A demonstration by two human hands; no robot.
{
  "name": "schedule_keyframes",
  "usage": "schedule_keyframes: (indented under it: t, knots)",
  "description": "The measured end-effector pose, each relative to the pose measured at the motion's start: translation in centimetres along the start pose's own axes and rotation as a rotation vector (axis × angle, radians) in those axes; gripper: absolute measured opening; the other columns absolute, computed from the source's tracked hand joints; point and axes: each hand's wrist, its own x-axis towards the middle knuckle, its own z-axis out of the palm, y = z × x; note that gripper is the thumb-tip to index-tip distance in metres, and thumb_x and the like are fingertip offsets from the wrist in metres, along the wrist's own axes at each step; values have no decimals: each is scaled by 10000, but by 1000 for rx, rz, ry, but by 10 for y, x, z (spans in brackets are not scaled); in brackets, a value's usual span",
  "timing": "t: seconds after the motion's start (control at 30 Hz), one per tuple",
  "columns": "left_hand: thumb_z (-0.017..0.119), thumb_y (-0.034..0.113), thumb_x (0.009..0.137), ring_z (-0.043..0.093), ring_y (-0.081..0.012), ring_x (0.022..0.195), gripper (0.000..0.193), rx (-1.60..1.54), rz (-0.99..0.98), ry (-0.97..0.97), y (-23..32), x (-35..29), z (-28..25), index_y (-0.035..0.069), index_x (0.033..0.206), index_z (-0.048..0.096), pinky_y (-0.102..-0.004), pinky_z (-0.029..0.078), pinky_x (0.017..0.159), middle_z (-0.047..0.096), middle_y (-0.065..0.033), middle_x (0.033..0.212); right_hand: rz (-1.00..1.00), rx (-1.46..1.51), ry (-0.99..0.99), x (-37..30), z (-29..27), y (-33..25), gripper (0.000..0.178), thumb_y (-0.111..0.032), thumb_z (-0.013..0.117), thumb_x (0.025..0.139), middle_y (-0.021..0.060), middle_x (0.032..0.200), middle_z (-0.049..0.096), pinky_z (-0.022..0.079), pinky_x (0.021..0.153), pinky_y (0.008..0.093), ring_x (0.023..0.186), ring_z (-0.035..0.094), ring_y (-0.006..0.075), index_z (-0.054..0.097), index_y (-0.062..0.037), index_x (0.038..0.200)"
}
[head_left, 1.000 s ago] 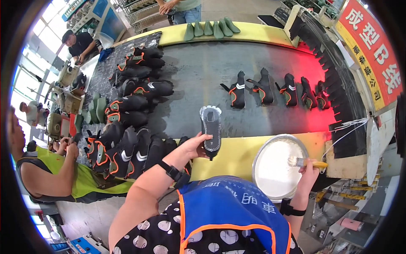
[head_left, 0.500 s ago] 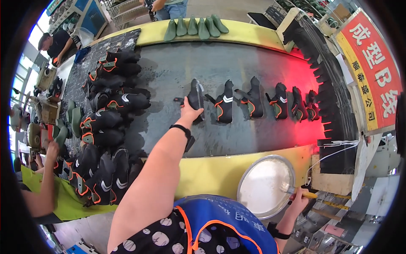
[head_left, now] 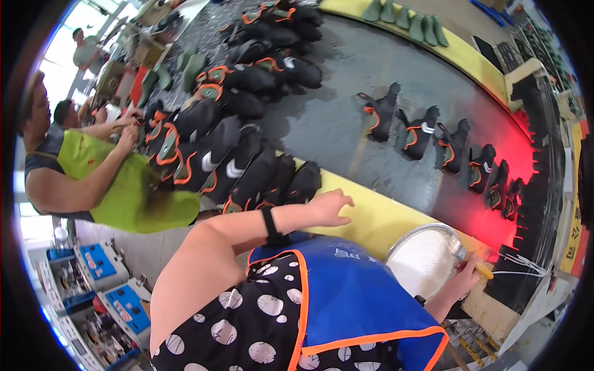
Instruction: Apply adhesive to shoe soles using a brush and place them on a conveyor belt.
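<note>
My left hand (head_left: 332,208) is over the yellow ledge at the near side of the dark belt (head_left: 356,157). It holds nothing, and its fingers are apart and slightly bent. My right hand (head_left: 467,279) is closed around the yellow handle of a brush (head_left: 484,270), beside a round metal pan (head_left: 393,242) of white liquid. The brush's head is at the pan's right rim. Black shoe uppers with orange trim stand in a row on the belt; the leftmost shoe upper (head_left: 379,114) is beyond my left hand, apart from it.
A heap of black uppers (head_left: 241,148) lies to the left. Past it, a person in a lime apron (head_left: 117,179) works with both hands. Green shoe lasts (head_left: 416,26) stand on the far yellow ledge (head_left: 473,65). Black flaps (head_left: 526,185) hang at the belt's red-lit right end.
My left hand has let go of the shoe upper on the belt and drawn back to the near ledge. The view has turned left. My right hand still grips the brush.
</note>
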Motion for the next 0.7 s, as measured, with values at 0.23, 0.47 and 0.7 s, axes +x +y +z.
schedule_keyframes:
  t: [0.23,0.47,0.7]
  knots:
    - [657,51,708,585,-305,930,304,449,8,990,-20,-131,-73,114,1006,665,-398,505,833,598,-112,991,-53,41,-196,-13,14,-11,217,-194,601,989,-33,673,479,350,550,224,591,425,52,572,-79,807]
    - [686,117,791,550,-350,1040,737,765,-929,997,-59,-198,-146,293,1467,451,-428,463,918,473,-153,1273,-101,63,-140,-28,24,-29,259,-189,592,994,-45,691,471,314,538,224,591,407,42,522,-91,765]
    - [799,213,752,511,-354,1133,954,654,-1175,815,-88,-202,-148,375,1540,286,-437,428,989,445,-170,1309,-132,107,-156,-38,4,-25,243,-176,577,997,-50,662,441,287,514,224,559,380,41,514,-104,773]
